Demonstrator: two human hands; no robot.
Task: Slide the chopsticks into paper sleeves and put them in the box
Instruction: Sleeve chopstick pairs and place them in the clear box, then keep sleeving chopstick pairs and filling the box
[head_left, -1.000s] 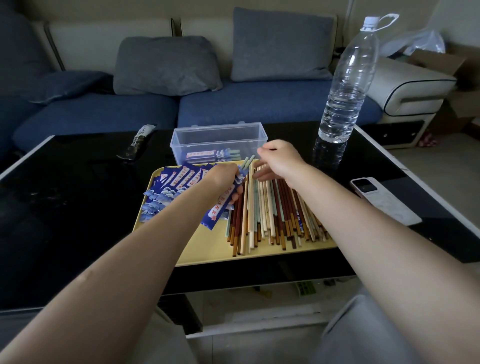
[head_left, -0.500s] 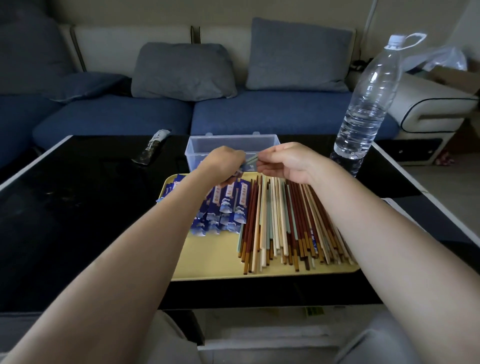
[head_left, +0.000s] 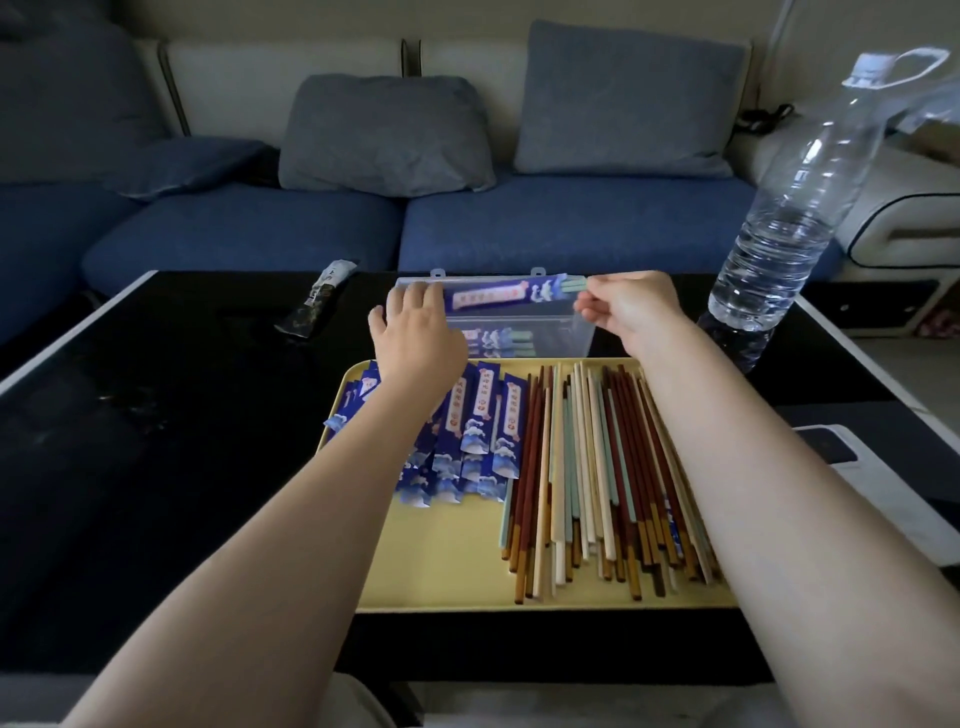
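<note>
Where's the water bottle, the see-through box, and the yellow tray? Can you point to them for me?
water bottle (head_left: 779, 244): head view, on its clear ribbed body.
see-through box (head_left: 550, 340): head view, on its front wall.
yellow tray (head_left: 441, 561): head view, on a bare part near its front.

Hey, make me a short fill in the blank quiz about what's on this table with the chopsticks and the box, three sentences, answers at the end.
1. The right hand pinches the bare ends of a sleeved pair of chopsticks held over the clear plastic ____.
2. The loose chopsticks and the empty blue paper sleeves lie on a ____ tray.
3. A clear water ____ stands on the black table, beyond the right forearm.

Missing words: box; yellow; bottle
</note>
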